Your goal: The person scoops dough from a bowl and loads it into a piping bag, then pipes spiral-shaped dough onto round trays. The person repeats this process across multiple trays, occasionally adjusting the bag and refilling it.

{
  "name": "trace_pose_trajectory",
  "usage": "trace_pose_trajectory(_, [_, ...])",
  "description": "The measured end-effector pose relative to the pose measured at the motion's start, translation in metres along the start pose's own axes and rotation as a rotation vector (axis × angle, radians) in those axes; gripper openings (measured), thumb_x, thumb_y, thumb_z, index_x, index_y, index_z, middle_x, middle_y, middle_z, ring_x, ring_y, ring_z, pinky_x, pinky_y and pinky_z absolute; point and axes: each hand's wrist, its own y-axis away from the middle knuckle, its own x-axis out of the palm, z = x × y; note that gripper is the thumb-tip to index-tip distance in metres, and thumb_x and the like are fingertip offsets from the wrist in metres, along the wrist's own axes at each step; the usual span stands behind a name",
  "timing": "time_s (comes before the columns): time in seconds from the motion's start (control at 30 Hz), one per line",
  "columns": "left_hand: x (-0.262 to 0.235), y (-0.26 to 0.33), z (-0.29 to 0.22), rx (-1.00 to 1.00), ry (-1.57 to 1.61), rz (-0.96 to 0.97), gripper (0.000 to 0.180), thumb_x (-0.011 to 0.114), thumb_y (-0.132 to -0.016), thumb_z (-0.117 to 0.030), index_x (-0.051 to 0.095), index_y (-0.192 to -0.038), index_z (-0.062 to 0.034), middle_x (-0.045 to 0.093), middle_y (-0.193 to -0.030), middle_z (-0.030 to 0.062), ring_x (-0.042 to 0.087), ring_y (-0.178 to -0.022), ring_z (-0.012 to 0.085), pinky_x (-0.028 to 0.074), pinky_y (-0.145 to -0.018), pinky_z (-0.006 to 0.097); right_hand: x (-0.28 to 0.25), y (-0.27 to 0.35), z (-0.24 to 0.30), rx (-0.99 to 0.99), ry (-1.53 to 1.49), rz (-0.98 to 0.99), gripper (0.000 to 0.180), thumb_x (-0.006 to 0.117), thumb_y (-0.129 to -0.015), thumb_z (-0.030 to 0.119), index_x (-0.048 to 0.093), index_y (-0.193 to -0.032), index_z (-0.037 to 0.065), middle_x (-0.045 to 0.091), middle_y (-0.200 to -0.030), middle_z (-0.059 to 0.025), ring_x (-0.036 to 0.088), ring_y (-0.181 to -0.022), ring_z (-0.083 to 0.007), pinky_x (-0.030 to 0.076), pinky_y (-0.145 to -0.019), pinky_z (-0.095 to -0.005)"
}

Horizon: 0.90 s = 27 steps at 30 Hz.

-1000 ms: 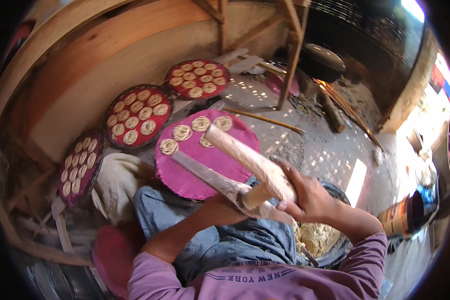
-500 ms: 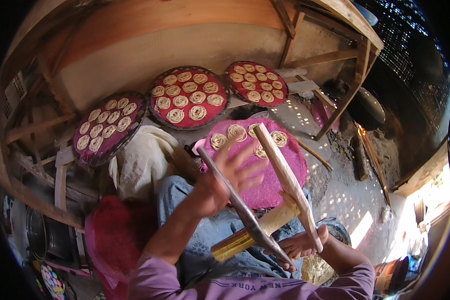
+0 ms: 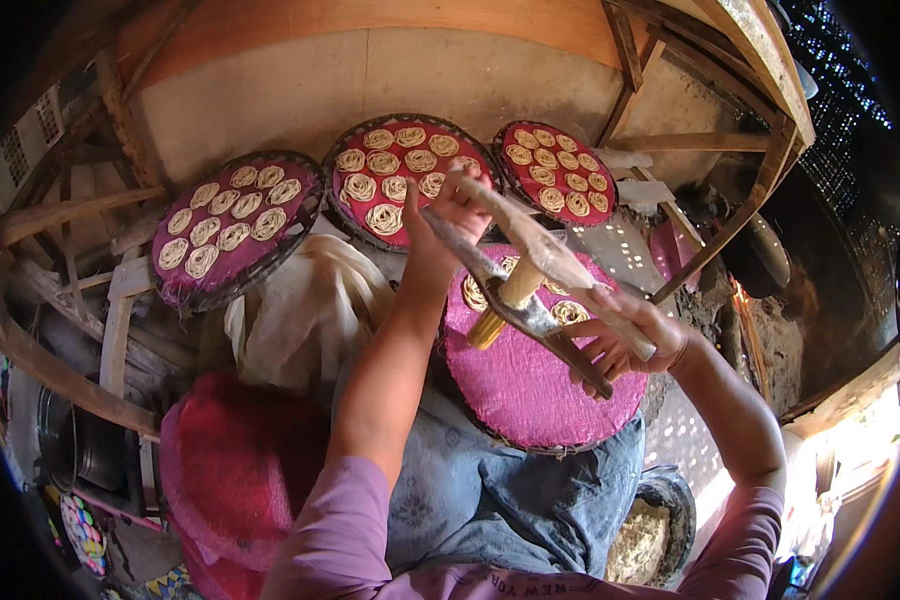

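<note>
A wooden hand press [image 3: 540, 255] is held over the pink round tray [image 3: 530, 390]. It has two long handles, one above the other, and a short cylinder with a gold-coloured lower end between them. My left hand [image 3: 457, 212] is closed round the handles at their far left end. At the other end my right hand [image 3: 630, 335] grips them, fingers wrapped underneath. Coils of pale noodle strands [image 3: 570, 312] lie on the far part of the tray, partly hidden by the press. The tray's near part is bare pink cloth.
Beyond stand three round trays of noodle coils: one at left [image 3: 235, 225], one in the middle [image 3: 410, 170], one at right [image 3: 557, 170]. A pale cloth [image 3: 315, 305] hangs beside my left arm. A bucket of pale dough [image 3: 645, 540] stands low right. Burning wood [image 3: 745, 315] lies far right.
The press has risen away from my lap and now sits over the pink tray. My left hand, open before, has closed on the handles' far end. My right hand has moved up with the press.
</note>
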Motion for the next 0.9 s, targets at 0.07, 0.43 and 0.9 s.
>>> trace_pose_trajectory(0.07, [-0.016,-0.002,-0.001,0.036,0.029,0.165,0.060,0.047,-0.088,-0.062,0.056,-0.118,-0.0105,0.055,-0.113,0.0095,0.049,-0.113,0.0278,0.036,-0.103,0.044,0.003,-0.002,0.010,0.036,0.061,-0.074,0.075,0.030,-0.096,0.061,0.038,-0.139,0.000,0.061,-0.107,-0.0292,0.068,-0.082,-0.0319,0.056,-0.072,-0.0379])
trace_pose_trajectory(0.43, [0.024,0.003,-0.009,0.168,-0.075,0.182,0.041,0.055,-0.090,-0.050,0.055,-0.109,-0.0133,0.053,-0.105,0.0055,0.049,-0.105,0.0239,0.040,-0.097,0.040,0.034,0.024,0.032,-0.025,0.298,-0.206,0.065,0.033,-0.098,0.054,0.038,-0.140,0.005,0.060,-0.102,-0.0208,0.066,-0.074,-0.0235,0.053,-0.066,-0.0325])
trace_pose_trajectory(0.9, [0.002,0.010,-0.001,0.169,-0.032,0.077,0.050,0.041,-0.092,-0.056,0.056,-0.104,-0.0101,0.057,-0.097,0.0094,0.051,-0.096,0.0282,0.040,-0.093,0.041,0.024,0.024,0.014,-0.074,0.311,-0.288,0.058,0.035,-0.099,0.052,0.055,-0.119,0.001,0.064,-0.077,-0.0129,0.060,-0.056,-0.0156,0.047,-0.050,-0.0278])
